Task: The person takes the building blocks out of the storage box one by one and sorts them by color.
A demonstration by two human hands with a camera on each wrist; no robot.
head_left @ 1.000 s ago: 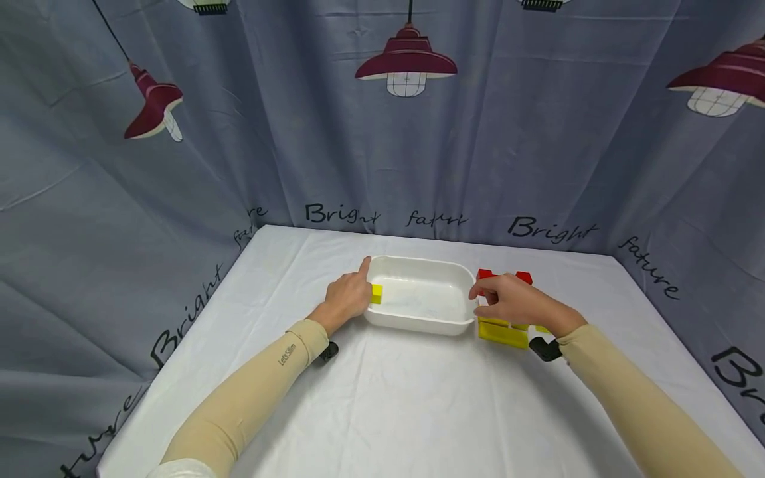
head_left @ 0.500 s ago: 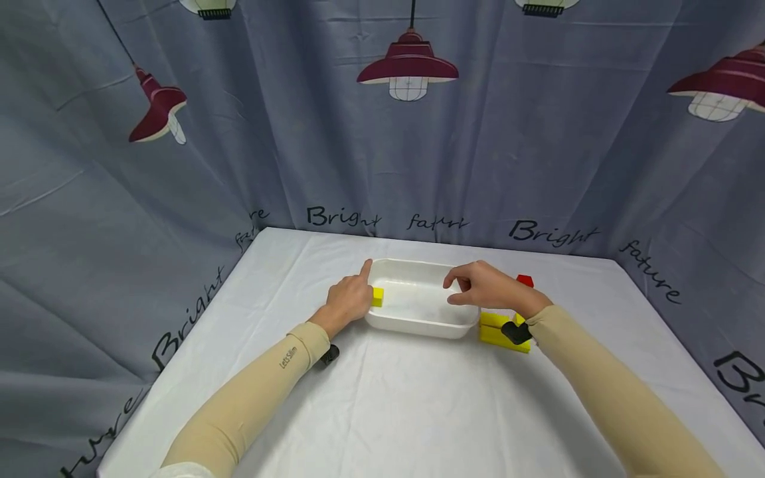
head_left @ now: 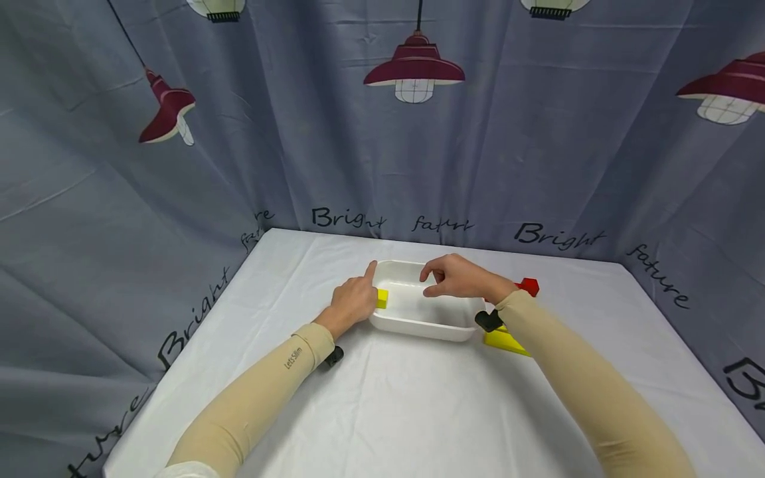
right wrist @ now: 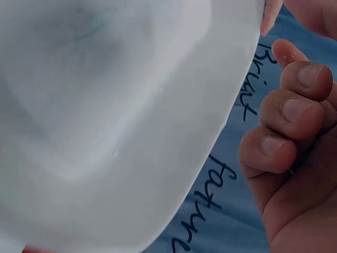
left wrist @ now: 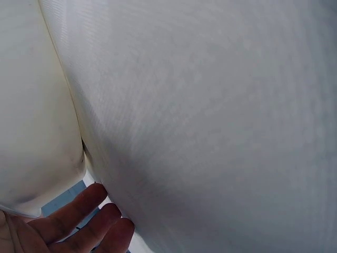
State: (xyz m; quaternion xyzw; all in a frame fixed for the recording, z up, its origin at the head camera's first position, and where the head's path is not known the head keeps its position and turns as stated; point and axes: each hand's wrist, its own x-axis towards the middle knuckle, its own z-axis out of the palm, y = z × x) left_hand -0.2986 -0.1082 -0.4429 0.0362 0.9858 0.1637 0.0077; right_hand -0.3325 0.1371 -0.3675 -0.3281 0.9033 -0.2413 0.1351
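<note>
My left hand [head_left: 354,299] rests at the left end of a white tray [head_left: 425,328], its index finger straight along the rim. In the left wrist view, three fingertips [left wrist: 100,192] lie beside the tray's wall. A yellow block [head_left: 382,299] sits in the tray at that end, partly hidden by the hand. My right hand [head_left: 457,275] hovers over the tray's right half, thumb and index finger apart, holding nothing. Its other fingers [right wrist: 289,113] are loosely curled in the right wrist view.
To the tray's right lie yellow blocks [head_left: 505,341] and red blocks [head_left: 528,286], largely hidden behind my right forearm. A white cloth covers the table [head_left: 406,411]. Behind it hangs a blue-grey curtain [head_left: 508,146] printed with lamps and lettering.
My right hand has moved left from the blocks to above the tray, its fingers empty. My left hand keeps its place at the tray's left end.
</note>
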